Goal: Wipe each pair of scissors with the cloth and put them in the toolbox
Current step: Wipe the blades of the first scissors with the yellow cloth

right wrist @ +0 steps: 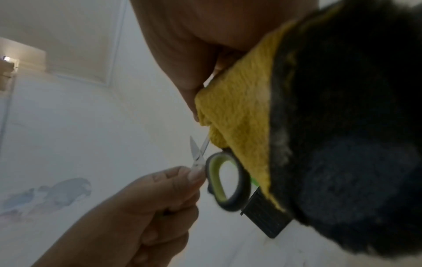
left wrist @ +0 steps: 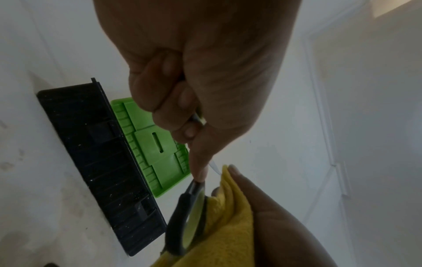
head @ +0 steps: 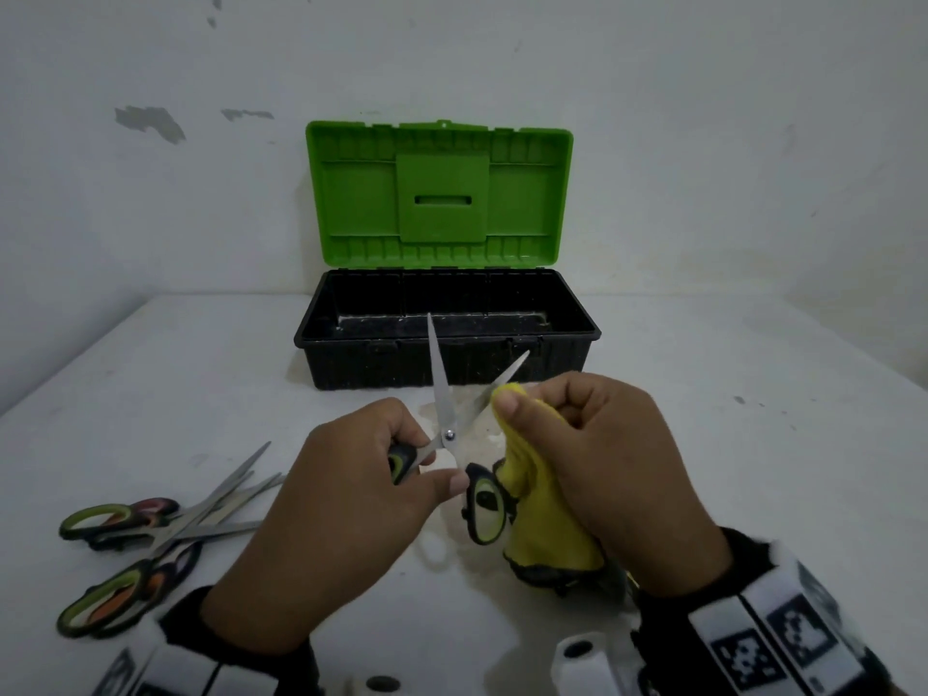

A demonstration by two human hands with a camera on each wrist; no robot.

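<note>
A pair of scissors [head: 444,409] with black and green handles is held above the table, blades spread apart. My left hand [head: 361,474] grips one handle, thumb near the other handle loop [head: 484,504]. My right hand [head: 577,444] pinches a yellow cloth [head: 542,514] around the right blade. In the right wrist view the cloth [right wrist: 237,112] covers that blade's end, beside the handle loop [right wrist: 228,180]. The left wrist view shows my fingers curled round the handle [left wrist: 189,216] next to the cloth [left wrist: 228,216]. Behind stands the toolbox [head: 447,334], black base open, nothing visible inside, green lid [head: 439,195] upright.
Several more scissors [head: 150,540] with green-lined and orange-lined handles lie in a loose pile on the white table [head: 728,444] at the front left. A white wall rises right behind the toolbox.
</note>
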